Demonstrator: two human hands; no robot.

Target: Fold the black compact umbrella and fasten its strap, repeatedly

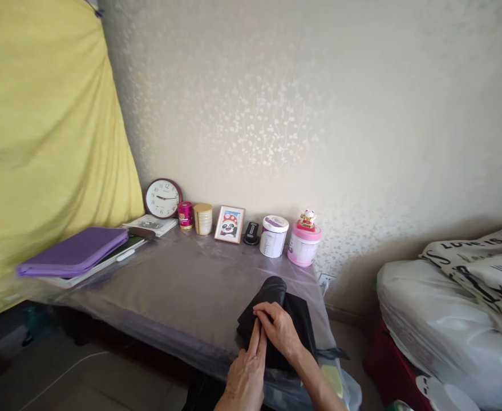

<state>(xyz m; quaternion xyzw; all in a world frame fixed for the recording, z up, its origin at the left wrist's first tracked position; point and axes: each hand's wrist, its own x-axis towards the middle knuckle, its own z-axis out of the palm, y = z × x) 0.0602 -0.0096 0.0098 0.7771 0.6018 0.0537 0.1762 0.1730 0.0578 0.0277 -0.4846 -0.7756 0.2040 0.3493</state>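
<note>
Both hands, left point(249, 368) and right point(279, 328), meet over soft, glossy black sheeting point(294, 311) at the table's near right; whether either grips it, I cannot tell.

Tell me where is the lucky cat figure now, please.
In the head view, the lucky cat figure is right of centre, on top of the pink-lidded tub, beside the purple-and-white tub.

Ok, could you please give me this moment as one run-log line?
left hand: on black material | right hand: on it, fingertips near left's | surface: table | behind: clock, picture frame
</note>
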